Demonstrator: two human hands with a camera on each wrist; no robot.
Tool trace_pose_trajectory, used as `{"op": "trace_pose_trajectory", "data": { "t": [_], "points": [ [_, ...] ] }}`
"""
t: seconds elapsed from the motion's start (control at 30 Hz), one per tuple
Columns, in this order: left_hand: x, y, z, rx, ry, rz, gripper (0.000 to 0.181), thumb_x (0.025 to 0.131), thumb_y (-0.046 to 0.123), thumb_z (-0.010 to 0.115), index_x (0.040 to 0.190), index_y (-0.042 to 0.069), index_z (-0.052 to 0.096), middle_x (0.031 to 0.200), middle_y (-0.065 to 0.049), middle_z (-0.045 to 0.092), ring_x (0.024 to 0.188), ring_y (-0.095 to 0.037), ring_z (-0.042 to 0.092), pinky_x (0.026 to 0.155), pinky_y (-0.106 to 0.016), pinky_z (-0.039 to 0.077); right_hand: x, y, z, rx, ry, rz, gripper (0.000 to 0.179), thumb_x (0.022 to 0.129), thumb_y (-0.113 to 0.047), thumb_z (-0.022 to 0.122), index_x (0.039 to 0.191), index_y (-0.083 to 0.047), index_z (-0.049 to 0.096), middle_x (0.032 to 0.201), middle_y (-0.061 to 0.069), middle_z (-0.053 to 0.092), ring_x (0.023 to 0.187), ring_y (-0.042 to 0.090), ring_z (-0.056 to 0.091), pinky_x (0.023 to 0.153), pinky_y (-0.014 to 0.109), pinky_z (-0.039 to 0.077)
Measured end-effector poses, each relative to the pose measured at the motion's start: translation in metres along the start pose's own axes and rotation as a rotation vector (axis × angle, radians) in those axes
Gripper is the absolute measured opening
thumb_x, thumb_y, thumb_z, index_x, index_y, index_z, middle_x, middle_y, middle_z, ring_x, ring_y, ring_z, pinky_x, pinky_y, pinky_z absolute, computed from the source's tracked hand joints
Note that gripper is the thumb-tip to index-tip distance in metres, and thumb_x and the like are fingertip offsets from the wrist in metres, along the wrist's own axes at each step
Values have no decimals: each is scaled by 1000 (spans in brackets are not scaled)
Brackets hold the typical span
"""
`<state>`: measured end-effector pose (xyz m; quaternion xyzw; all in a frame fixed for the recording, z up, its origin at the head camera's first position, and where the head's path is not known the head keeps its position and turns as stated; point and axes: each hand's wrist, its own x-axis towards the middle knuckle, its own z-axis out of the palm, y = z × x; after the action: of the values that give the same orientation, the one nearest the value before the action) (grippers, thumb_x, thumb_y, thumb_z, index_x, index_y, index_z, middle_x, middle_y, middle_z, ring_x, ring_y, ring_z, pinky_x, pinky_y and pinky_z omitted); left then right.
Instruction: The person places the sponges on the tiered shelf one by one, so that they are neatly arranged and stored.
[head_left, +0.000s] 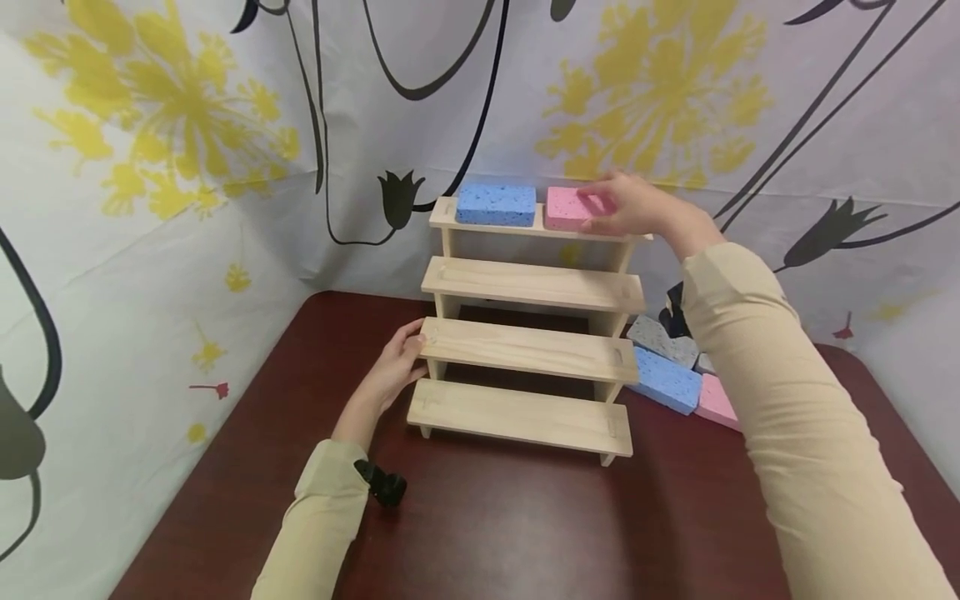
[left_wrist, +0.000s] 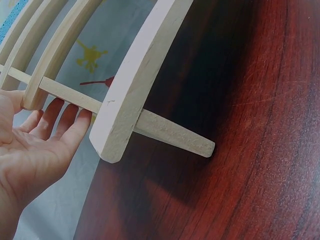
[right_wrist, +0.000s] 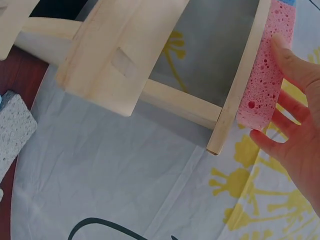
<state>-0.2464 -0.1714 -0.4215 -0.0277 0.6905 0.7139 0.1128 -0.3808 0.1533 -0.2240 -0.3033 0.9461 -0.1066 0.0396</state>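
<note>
A light wooden step rack (head_left: 525, 347) with several tiers stands against the patterned backdrop. On its top tier lie a blue sponge (head_left: 497, 205) and a pink sponge (head_left: 564, 207), with a narrow gap between them. My right hand (head_left: 636, 205) pinches the pink sponge at its right end; in the right wrist view the thumb presses its front face and a finger is at the lower end of the sponge (right_wrist: 264, 70). My left hand (head_left: 392, 367) grips the left end of the rack's second tier from the bottom, fingers under the board in the left wrist view.
Right of the rack, on the dark red-brown table (head_left: 495, 533), lie another blue sponge (head_left: 667, 382), a pink one (head_left: 717, 403) partly behind my right sleeve, and grey sponges (head_left: 658, 340). A dark object (head_left: 675, 310) shows behind them. Backdrop sheets border the table.
</note>
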Motion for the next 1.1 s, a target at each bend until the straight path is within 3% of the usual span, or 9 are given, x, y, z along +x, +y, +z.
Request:
{"op": "trace_pose_trajectory", "data": {
  "t": [0.07,0.2,0.33,0.47,0.63,0.87,1.1],
  "points": [
    [3,-4,-1,8,10,3,48,100,28,33,145,22,19,141,-17,28,135,-29,30,109,-47,31,0,1,0,19,-17,0,62,87,-26,62,138,-1,37,121,25,40,100,33,41,85,48,40],
    [3,-7,-1,25,25,9,47,100,28,33,145,23,20,141,-15,28,134,-29,31,108,-48,31,0,4,2,39,-10,-19,58,88,-25,60,136,1,40,130,28,44,113,39,43,98,51,36],
    [-2,0,0,21,21,5,47,100,26,32,145,21,19,142,-16,26,134,-30,30,109,-50,30,-1,3,6,14,33,-1,57,89,-27,59,135,1,41,139,28,36,129,43,33,110,52,25],
    [-2,2,2,18,9,6,48,100,26,32,146,20,17,144,-17,24,135,-30,27,109,-50,28,-3,4,15,-38,130,8,52,88,-26,60,131,0,47,138,26,39,129,43,33,110,52,24],
    [3,-7,1,21,18,7,49,100,28,32,146,21,17,145,-15,25,135,-30,29,109,-49,29,-10,5,28,-108,240,4,48,88,-23,61,131,-4,48,138,23,41,128,43,33,109,57,22],
    [3,-9,3,11,14,8,48,100,28,32,145,20,17,146,-15,24,134,-30,30,109,-48,30,-35,16,40,-21,287,75,74,87,-36,61,145,-10,24,150,22,12,135,46,10,110,61,5],
    [5,-8,1,15,16,20,48,100,28,33,145,20,17,145,-15,25,134,-30,30,108,-50,30,-71,45,59,90,386,138,74,87,-38,60,144,-7,25,147,26,17,134,47,14,109,62,9]
  ]
}}
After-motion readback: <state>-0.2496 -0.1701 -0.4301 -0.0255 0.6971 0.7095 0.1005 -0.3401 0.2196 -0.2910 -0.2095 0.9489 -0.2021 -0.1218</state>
